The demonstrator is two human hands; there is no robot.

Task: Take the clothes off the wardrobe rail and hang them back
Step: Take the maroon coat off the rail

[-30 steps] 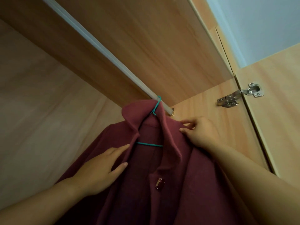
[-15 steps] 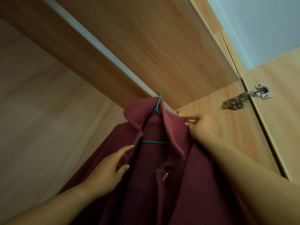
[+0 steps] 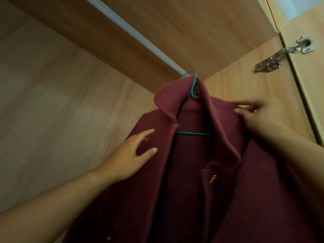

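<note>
- The maroon coat (image 3: 192, 199) hangs on a teal hanger (image 3: 192, 85). The hanger's hook sits over the pale rail (image 3: 140, 37) near its right end, close to the side panel (image 3: 236, 79).
- Left hand (image 3: 129, 158): grip spread, fingers straight, lying flat on the coat's front below the collar.
- Right hand (image 3: 263, 118): at the coat's other shoulder. It is blurred, but the grip seems to pinch the shoulder edge between thumb and forefinger.
- Light wood-grain boards form the wardrobe's back panel (image 3: 52, 102) and the top board (image 3: 192, 23) above the rail.
- A metal hinge (image 3: 284, 55) joins the side panel to the door (image 3: 313, 88); pale wall (image 3: 301, 6) shows beyond.
</note>
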